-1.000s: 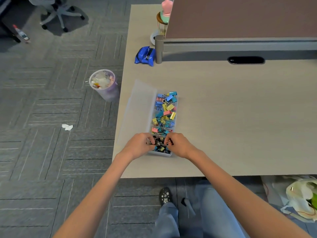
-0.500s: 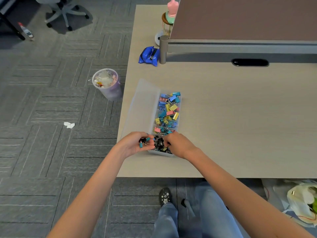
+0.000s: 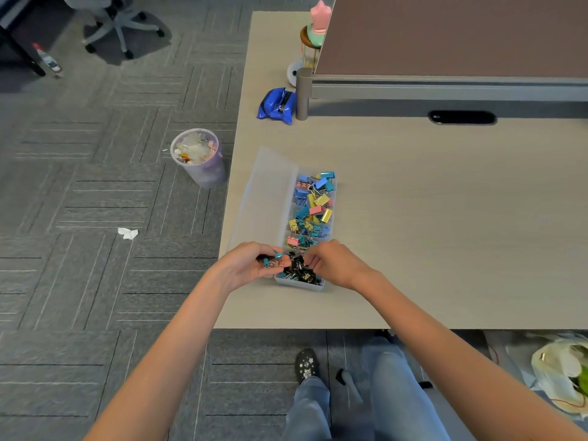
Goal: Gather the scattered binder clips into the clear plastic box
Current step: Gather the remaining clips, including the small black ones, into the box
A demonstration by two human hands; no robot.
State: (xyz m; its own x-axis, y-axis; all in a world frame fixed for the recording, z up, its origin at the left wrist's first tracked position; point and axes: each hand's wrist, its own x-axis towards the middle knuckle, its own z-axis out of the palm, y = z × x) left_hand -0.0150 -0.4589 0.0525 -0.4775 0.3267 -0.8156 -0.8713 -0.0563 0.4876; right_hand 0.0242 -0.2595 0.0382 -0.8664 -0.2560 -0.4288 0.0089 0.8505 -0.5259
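Left hand point(image 3: 245, 265) cupped round a small bunch of binder clips point(image 3: 273, 261), just left of the near end of the clear plastic box point(image 3: 299, 286)
The box lies on the desk point(image 3: 413, 233) with its long axis running away from the person and its open lid point(image 3: 267, 198) flat on the left side. The held bunch hovers at the seam between lid and near compartment, so the drop is judged to be a short move to the right. The right hand point(image 3: 334, 265) is nearer still, its curled fingers point(image 3: 310, 261) dipping into the near compartment among the black clips point(image 3: 299, 272); whether they pinch one cannot be told. Coloured clips point(image 3: 313, 205) fill the farther compartments, and none shows loose on the desk
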